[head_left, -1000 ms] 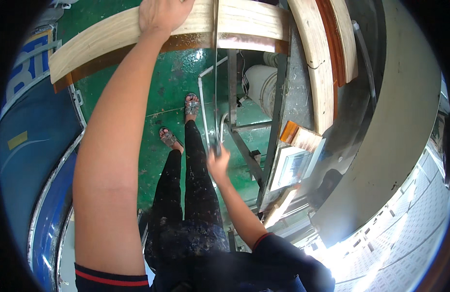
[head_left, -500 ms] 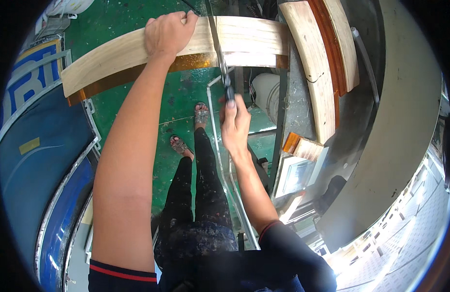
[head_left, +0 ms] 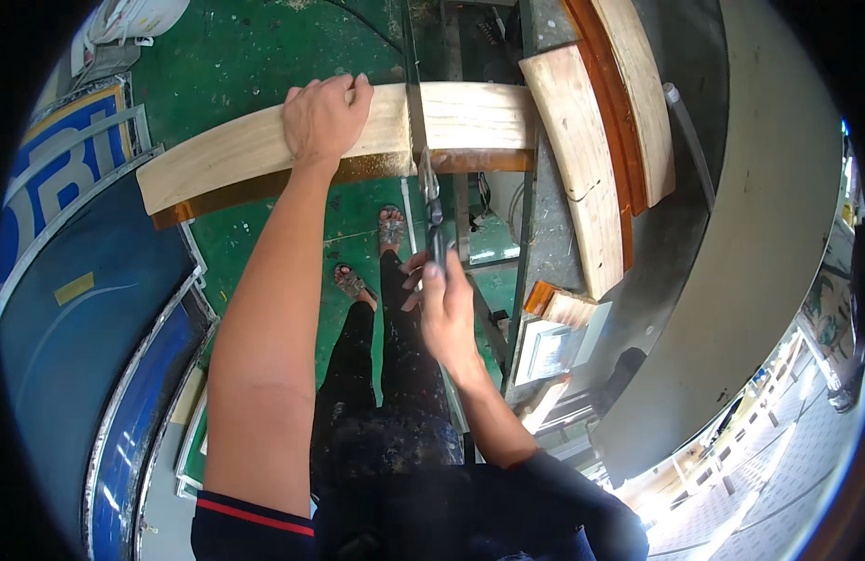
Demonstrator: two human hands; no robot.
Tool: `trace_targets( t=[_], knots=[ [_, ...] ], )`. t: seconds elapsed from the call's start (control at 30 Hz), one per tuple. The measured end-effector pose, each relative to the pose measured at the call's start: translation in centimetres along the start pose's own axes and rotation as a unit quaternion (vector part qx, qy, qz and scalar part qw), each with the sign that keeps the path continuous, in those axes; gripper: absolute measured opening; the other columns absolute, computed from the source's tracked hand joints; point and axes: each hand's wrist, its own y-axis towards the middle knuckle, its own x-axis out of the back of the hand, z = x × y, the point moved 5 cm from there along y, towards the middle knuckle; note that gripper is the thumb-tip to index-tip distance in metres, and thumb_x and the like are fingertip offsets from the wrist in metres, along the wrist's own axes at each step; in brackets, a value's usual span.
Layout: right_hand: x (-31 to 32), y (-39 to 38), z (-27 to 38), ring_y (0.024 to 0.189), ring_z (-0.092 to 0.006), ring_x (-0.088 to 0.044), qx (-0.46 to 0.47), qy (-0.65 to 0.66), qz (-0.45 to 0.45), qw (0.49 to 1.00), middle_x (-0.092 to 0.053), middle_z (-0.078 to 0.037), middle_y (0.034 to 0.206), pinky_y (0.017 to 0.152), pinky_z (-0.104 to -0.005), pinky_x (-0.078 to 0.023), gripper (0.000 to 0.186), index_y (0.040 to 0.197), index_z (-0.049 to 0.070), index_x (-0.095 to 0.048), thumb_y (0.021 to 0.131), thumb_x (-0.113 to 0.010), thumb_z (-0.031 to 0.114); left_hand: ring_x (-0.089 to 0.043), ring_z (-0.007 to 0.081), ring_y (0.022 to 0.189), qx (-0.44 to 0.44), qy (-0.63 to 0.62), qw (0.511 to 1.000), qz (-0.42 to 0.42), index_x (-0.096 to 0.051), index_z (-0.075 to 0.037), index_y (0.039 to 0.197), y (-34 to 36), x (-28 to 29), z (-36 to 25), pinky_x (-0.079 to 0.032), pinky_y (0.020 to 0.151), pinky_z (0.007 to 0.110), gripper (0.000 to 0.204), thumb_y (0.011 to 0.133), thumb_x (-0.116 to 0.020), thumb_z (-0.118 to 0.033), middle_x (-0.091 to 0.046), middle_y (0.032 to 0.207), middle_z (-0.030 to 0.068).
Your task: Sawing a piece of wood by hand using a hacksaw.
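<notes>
Pale wood, the curved plank [head_left: 264, 140] has an amber-brown lower edge and bends from left to right above the green floor [head_left: 227, 47]; its right part runs behind a thin upright metal bar [head_left: 415, 112]; my left hand [head_left: 322, 117] lies pressed on the plank's top edge, fingers curled over it; my right hand [head_left: 443, 304], below the plank, is closed on pliers [head_left: 430, 201], whose tip nears the amber edge; whether it touches, I cannot tell.
</notes>
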Motion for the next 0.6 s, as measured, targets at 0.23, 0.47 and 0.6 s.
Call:
trace_targets(
  t=[0.23,0.47,0.6],
  knots=[
    [-0.3,2.8,2.6,0.057,-0.0083,-0.046,-0.059,0.062,0.03,0.996,-0.054,-0.003,0.073,0.051,-0.0258,-0.039,0.032,0.113,0.0,-0.057,0.105,-0.039,0.025,-0.065,0.0286,0.081,-0.022,-0.018,0.999,-0.015,-0.071,-0.011,0.082,-0.2,-0.1,0.4,-0.045,0.077,0.041,0.033,0.094,-0.053,-0.036,-0.069,0.078,0.0111],
    [-0.4,7.4,2.7,0.059,-0.0208,-0.045,0.059,-0.113,-0.104,0.986,-0.047,-0.014,0.063,0.058,-0.0385,-0.041,0.037,0.091,-0.004,-0.057,0.103,-0.047,0.029,-0.065,0.0291,0.078,-0.022,-0.028,0.999,-0.033,-0.071,-0.01,0.074,0.3,0.0,-0.8,-0.044,0.076,0.04,0.036,0.092,-0.053,-0.036,-0.071,0.078,0.0103],
    [-0.7,-2.8,-3.1,0.055,-0.024,-0.049,0.027,-0.154,-0.122,0.98,-0.051,-0.02,0.064,0.056,-0.0401,-0.043,0.025,0.095,-0.003,-0.057,0.099,-0.054,0.021,-0.066,0.0286,0.082,-0.012,-0.013,1.0,-0.021,-0.074,-0.012,0.079,-0.1,-0.2,0.2,-0.045,0.079,0.04,0.04,0.093,-0.049,-0.04,-0.072,0.081,0.0113]
  ],
)
